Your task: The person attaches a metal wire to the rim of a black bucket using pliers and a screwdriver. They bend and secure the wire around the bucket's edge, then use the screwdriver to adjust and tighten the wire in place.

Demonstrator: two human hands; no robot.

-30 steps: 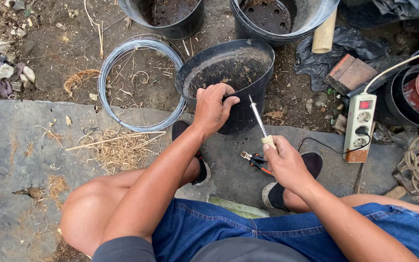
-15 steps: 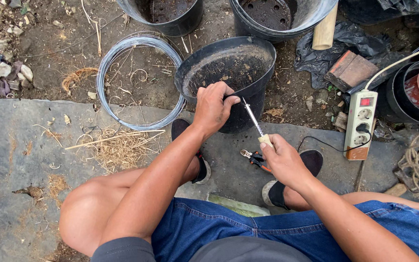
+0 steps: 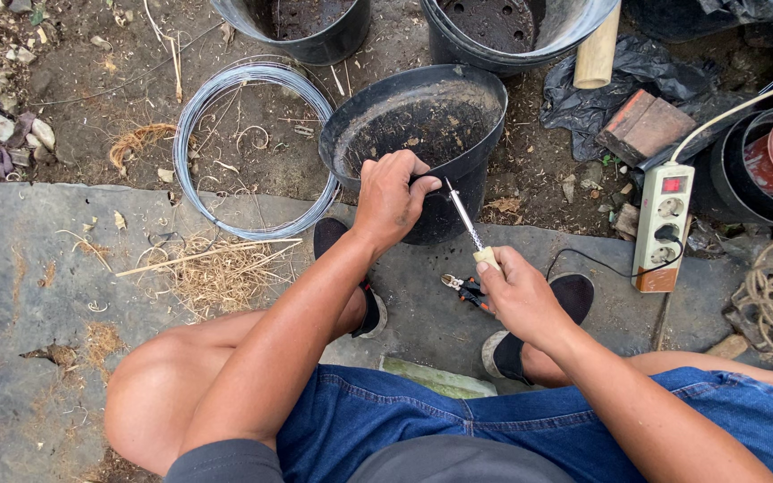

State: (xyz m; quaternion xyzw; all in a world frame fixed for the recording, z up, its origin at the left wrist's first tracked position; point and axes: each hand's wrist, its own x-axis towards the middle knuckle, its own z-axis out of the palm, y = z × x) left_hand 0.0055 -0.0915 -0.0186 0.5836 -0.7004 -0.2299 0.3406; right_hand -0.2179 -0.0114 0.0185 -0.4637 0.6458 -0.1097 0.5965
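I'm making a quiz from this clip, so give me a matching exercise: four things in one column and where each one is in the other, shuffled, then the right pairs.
Things:
1. black pot
2. wire coil
3. power strip
4. pliers

Places:
A. on the slab, just under the right hand
B. gripped at the rim by the left hand
C. on the soil, left of the pot
D. far right, at the slab's edge

Pairs: 1-B, 2-C, 3-D, 4-A
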